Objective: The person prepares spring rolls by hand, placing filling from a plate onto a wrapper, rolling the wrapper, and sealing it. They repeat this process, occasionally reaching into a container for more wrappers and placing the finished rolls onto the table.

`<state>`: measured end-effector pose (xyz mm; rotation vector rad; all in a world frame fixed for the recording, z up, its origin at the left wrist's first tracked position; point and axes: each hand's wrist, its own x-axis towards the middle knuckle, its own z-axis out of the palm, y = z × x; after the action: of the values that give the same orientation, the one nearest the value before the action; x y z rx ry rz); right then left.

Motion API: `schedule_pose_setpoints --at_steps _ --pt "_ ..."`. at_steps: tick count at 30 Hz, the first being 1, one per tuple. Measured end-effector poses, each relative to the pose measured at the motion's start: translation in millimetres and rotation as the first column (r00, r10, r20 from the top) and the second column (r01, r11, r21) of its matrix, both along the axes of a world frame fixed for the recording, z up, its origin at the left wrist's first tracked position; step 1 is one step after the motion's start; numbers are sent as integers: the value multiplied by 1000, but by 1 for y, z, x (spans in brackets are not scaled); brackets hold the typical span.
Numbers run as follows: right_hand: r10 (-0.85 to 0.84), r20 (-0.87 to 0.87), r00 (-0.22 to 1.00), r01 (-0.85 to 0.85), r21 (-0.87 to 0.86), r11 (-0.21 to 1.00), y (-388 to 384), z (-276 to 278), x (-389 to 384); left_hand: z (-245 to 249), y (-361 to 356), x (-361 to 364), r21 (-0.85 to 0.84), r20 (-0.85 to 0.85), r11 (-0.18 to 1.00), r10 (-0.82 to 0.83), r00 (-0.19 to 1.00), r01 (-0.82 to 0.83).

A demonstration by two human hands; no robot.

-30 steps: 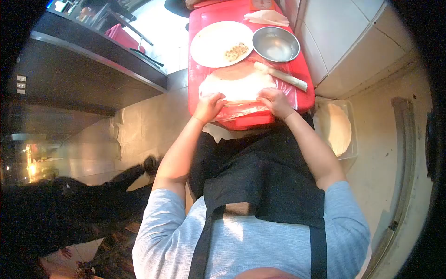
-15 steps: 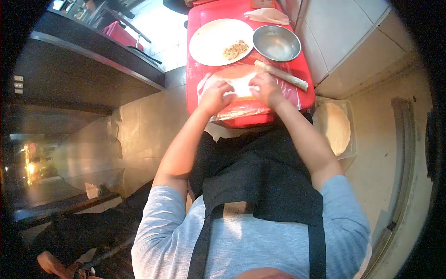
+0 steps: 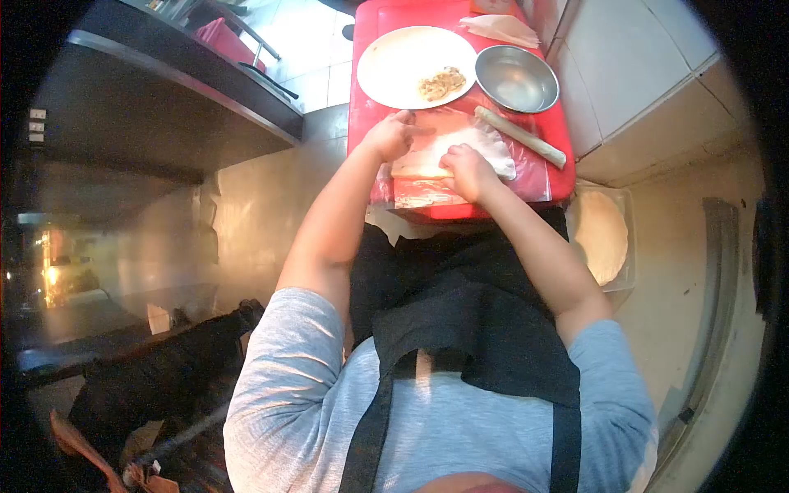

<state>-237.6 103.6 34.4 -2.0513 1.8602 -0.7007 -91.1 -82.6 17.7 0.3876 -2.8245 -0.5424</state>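
left hand (image 3: 389, 136): fingers partly open, beside wrapper (image 3: 493, 151). right hand (image 3: 470, 172): fingers curled at its near edge (hold cannot be told). one roll (image 3: 523, 139) formed, right of both; wrapper largely flat, unrolled.

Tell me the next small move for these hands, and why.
Probably fold the left side of the pale sheet inward with the left hand: that hand is at that side, the right hand is by the near edge, and the sheet's right side lies spread out.

Dark counter (image 3: 156, 107), left | pink container (image 3: 223, 43), beyond it | tiled wall (image 3: 629, 78), right
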Motion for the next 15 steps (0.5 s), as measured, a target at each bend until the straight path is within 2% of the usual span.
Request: schedule_pose_setpoints --at_steps 2,6,9,11,15 --pt "-10 -53 999 4 -107 994 -7 7 14 0 -1 0 2 16 1000 -6 1000 6" --pt "-13 -15 1000 12 -116 993 -18 -19 31 -2 -3 2 -62 12 998 -28 1000 29" --pt "-1 1 1000 1 -80 997 -12 -13 36 -1 -3 1 -29 108 1000 4 994 -1" --pt "-54 -17 998 53 -51 997 -15 6 48 -6 -7 1 -20 72 1000 2 997 0" --pt "-17 35 999 21 -119 993 -21 -12 67 5 0 2 17 112 1000 23 993 -26"
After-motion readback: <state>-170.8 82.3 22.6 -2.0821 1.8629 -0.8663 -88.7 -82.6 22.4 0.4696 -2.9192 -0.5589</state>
